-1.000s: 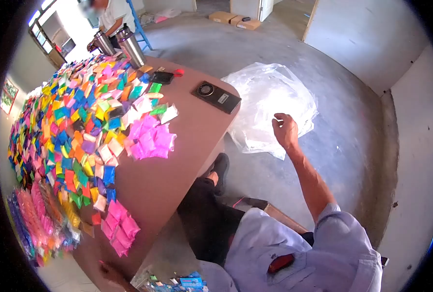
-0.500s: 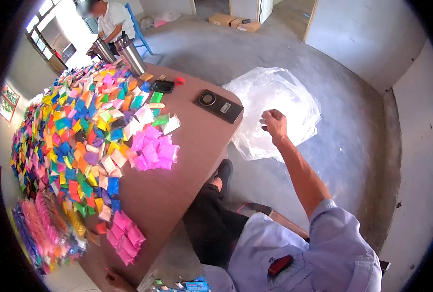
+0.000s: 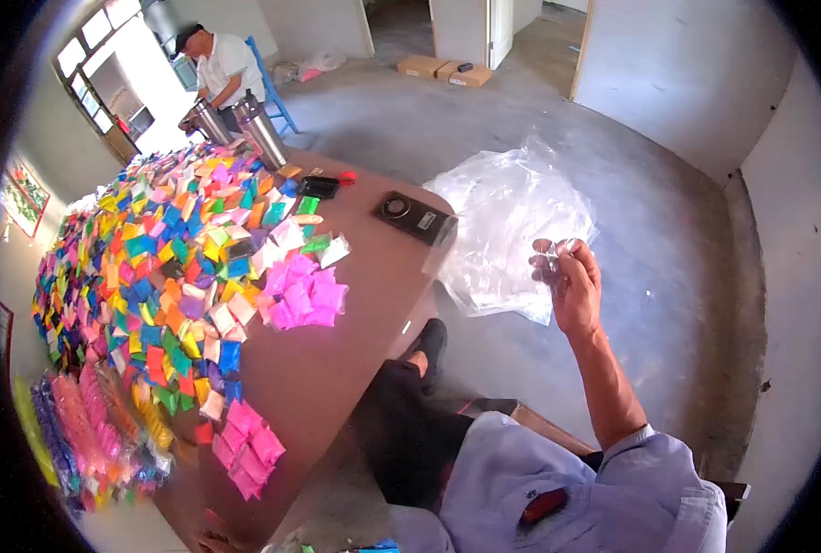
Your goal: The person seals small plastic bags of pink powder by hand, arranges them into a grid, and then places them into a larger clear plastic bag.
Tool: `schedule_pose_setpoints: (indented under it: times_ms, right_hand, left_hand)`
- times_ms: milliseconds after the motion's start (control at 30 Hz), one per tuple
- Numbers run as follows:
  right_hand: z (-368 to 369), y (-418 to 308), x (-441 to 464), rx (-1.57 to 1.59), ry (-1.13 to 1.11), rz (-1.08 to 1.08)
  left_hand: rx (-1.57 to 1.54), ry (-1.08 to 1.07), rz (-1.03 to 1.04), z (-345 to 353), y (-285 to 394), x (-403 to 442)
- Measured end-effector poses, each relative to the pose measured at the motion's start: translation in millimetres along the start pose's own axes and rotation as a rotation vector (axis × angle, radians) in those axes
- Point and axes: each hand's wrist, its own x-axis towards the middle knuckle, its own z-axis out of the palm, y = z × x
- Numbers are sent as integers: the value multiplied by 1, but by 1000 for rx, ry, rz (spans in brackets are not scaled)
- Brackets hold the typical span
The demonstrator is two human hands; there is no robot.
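My right hand is raised over the floor, right of the table, its fingers pinched together. Glints between the fingertips look like a piece of clear plastic; its outline is hard to make out. Behind the hand, a large clear plastic bag lies spread on the floor. At the bottom edge, a dark, mostly cut-off shape on the table looks like my left hand; its fingers cannot be made out. Near it lies a block of pink packets joined together. Farther up the table sits a cluster of magenta packets.
A huge heap of small coloured packets covers the left of the brown table. A black device rests near the right edge. Steel flasks stand at the far end, where another person sits. Cardboard boxes lie beyond.
My right hand has moved right and slightly down, its fingers now upward with something glinting in them. The clear bag's outline has shifted. The view has tilted a little.
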Motion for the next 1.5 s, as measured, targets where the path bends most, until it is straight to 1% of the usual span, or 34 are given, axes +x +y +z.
schedule_pose_setpoints:
  times_ms: [67,133,167,200,233,300,367,400,433,467,500,533,567,600,633,667,700,733,767,833,867,900,967,1000,1033,1100,1133,1167,1233,1267,1333,1400,1467,1500]
  right_hand:
    - [18,-6,-19,34,-47,25]
    - [37,-4,-35,79,-157,48]
    - [46,0,-45,90,-180,72]
    - [55,4,-54,112,-290,56]
    - [64,8,-63,138,-403,41]
    - [77,18,-85,162,-502,105]
    - [91,26,-106,358,-671,190]
    - [97,29,-114,358,-727,232]
    - [98,34,-121,375,-745,263]
    - [94,39,-127,362,-805,377]
    - [91,43,-131,347,-861,485]
    - [87,50,-131,315,-949,468]
    - [84,51,-136,320,-955,483]
    - [81,48,-140,181,-897,549]
    - [79,46,-142,40,-837,609]
    - [75,51,-143,40,-841,619]
    - [70,59,-142,3,-767,654]
    - [65,68,-141,-34,-692,686]
    - [61,75,-141,-35,-693,693]
    - [56,85,-140,-389,-703,632]
    - [56,88,-140,-407,-704,646]
    - [59,87,-140,-409,-706,651]
    - [64,83,-138,-542,-646,588]
    - [64,90,-134,-594,-642,456]
    - [62,92,-135,-595,-640,460]
    - [74,87,-135,-675,-502,154]
    - [89,71,-138,-771,-524,193]
    - [103,57,-144,-774,-517,195]
    - [128,43,-157,-879,-769,-204]
    - [138,45,-165,-883,-764,-201]
    - [151,49,-179,-1050,-769,-387]
    - [142,67,-177,-1034,-770,-353]
    - [133,74,-173,-1016,-776,-318]
    - [131,72,-167,-947,-689,-283]
  left_hand:
    - [-198,79,-28,-18,10,3]
    - [-457,64,-14,-28,72,-20]
    - [-580,10,11,-26,138,-46]
    - [-684,-74,31,-24,201,-74]
    - [-866,-189,151,-8,250,-96]
    - [-774,-366,18,15,341,-151]
    - [-804,-823,-27,19,436,-184]
    - [-926,-1014,-37,38,435,-193]
    - [-1003,-1050,-87,42,455,-204]
    - [-1080,-1090,-137,44,471,-213]
    - [-1067,-1072,-153,50,467,-216]
    - [-1237,-1067,-367,63,456,-219]
    - [-1407,-1048,-587,72,450,-221]
    - [-1440,-973,-561,76,452,-220]
    - [-1439,-962,-570,72,456,-218]
    - [-1243,-864,-490,65,463,-216]
    - [-1046,-767,-410,59,468,-215]
    - [-1107,-735,-452,56,471,-215]
    - [-1104,-733,-458,55,471,-217]
    - [-995,-665,-385,56,472,-222]
    - [-993,-665,-391,58,471,-224]
    - [-981,-623,-352,60,469,-226]
    - [-968,-579,-314,59,467,-226]
    - [-930,-564,-257,57,468,-225]
    - [-889,-553,-201,55,468,-226]
    - [-870,-581,-167,57,471,-230]
    - [-850,-606,-130,58,473,-232]
    - [-849,-614,-130,60,475,-236]
    - [-865,-688,-115,64,484,-245]
    - [-860,-689,-126,62,492,-248]
    - [-885,-709,-115,63,497,-252]
    - [-907,-723,-108,63,495,-253]
    - [-841,-642,-261,64,486,-255]
    - [-838,-639,-264,67,477,-255]
